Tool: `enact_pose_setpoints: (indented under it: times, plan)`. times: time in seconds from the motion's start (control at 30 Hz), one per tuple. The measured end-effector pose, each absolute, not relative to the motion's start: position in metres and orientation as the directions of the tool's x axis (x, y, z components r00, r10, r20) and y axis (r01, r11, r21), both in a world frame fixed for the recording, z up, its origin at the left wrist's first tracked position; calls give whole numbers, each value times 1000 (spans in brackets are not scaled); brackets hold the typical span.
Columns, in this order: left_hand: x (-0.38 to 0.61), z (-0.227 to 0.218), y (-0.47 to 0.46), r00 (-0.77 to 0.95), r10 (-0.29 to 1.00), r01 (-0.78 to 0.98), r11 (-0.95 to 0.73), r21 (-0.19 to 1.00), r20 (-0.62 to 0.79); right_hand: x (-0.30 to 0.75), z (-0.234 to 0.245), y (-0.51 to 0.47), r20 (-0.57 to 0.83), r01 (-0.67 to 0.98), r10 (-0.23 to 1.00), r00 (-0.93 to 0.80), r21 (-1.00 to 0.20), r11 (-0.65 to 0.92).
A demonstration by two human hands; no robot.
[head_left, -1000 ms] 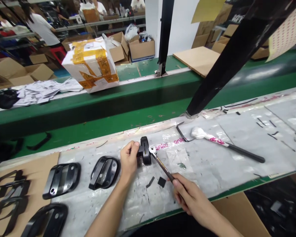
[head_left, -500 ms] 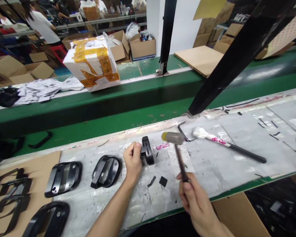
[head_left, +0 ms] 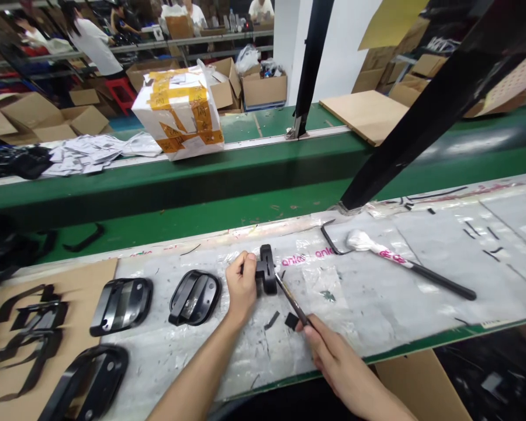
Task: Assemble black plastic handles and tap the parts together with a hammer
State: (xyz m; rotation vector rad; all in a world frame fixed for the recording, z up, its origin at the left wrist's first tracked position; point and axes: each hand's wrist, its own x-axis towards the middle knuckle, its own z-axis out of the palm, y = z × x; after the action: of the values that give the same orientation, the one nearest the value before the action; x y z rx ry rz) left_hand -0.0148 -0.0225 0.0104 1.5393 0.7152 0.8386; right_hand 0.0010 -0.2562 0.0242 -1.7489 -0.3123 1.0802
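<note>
My left hand (head_left: 242, 279) is closed around the stem of a black T-shaped plastic part (head_left: 268, 270), whose crossbar stands up off the covered bench. A hammer (head_left: 293, 297) is gripped by its handle in my right hand (head_left: 328, 348). The handle's upper end reaches the crossbar's right side; the hammer's head cannot be made out there. Just below lie a small black square (head_left: 291, 320) and a thin black strip (head_left: 272, 320). Left of my left hand rests a black oval frame with a raised bar (head_left: 194, 297).
More black frames (head_left: 121, 305) lie at left, beside cardboard (head_left: 85, 275) bearing thin black pieces. A wrapped black-handled tool (head_left: 438, 279) and a bent black rod (head_left: 331, 238) lie at right. A black post (head_left: 412, 126) slants over the bench. A taped white box (head_left: 182, 114) stands behind.
The hammer has swung down and left from its raised position to the T-shaped part, my right hand moving with it. The left hand keeps its hold; the whole view has shifted slightly.
</note>
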Motion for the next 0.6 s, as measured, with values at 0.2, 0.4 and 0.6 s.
enact_pose_setpoints:
  times: [0.2,0.4,0.6]
  plan:
    - [-16,31,-4,572,792,-208,394,895,-215,7,34,-264,-540,-442,657,526,-834,-331]
    - [-27,60,8,679,695,-371,605,704,-239,-1,38,-276,-525,-482,572,630,-842,-242]
    - [-28,66,0,710,647,-283,623,729,-278,10,32,-267,-481,-466,625,616,-861,-203]
